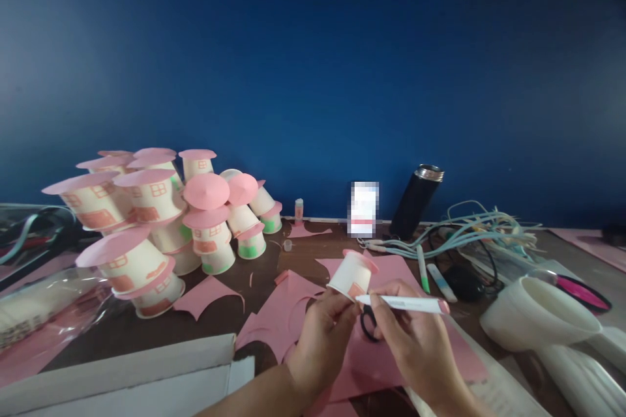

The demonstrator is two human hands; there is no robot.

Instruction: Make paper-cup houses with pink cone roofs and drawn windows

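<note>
Lower centre of frame: our left hand (320,332) holds a tilted paper cup house (353,275) above the table (220,313); our right hand (415,339) pinches a marker (403,303), lying level, tip against the cup's wall.

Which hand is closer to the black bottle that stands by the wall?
Right. The right hand, holding a white marker, lies below and just left of the black bottle; the left hand, holding a paper cup, is further left.

A pile of cup houses (161,221) stands at the table's left rear. Right of it, against the wall, stands a flask (415,203), with tangled cables (469,229) to its right.
</note>
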